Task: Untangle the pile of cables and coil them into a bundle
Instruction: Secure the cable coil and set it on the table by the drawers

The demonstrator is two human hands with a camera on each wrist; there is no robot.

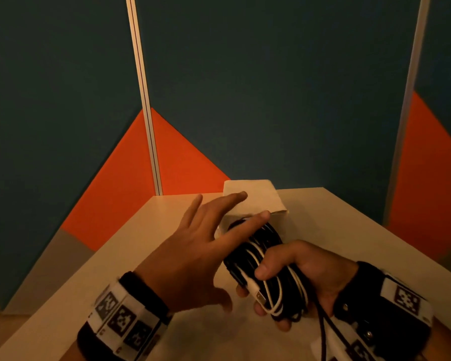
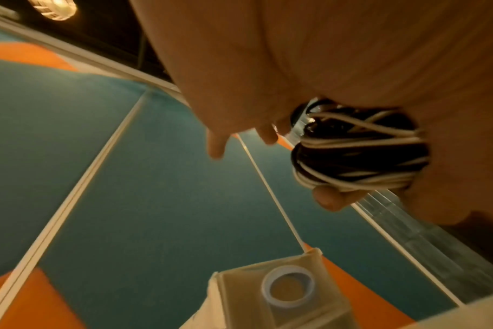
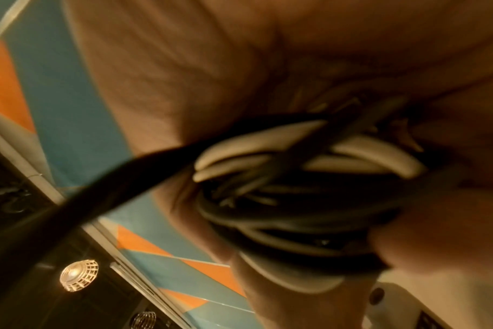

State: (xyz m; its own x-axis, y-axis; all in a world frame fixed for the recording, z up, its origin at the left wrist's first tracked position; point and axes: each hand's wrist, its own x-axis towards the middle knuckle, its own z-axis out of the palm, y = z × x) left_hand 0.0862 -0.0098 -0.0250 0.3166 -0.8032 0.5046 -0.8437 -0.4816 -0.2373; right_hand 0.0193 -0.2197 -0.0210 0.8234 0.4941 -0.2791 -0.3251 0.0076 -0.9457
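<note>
A coiled bundle of black and white cables [image 1: 261,259] is gripped by my right hand [image 1: 292,280], thumb over the top and fingers curled underneath. A silver plug [image 1: 261,298] of the white cable sticks out at the bundle's near end. A loose black cable tail [image 1: 323,334] hangs down toward my right wrist. My left hand [image 1: 206,241] hovers flat, fingers straight and spread, its forefinger lying across the bundle's far end. The right wrist view shows the bundle [image 3: 304,189] packed in my palm. In the left wrist view the bundle [image 2: 358,149] sits beside my left palm.
A pale table [image 1: 336,220] lies under both hands, its far corner against teal and orange partition walls. A small open cardboard box [image 1: 255,199] stands just beyond the bundle; the left wrist view shows a roll of tape [image 2: 289,287] inside it.
</note>
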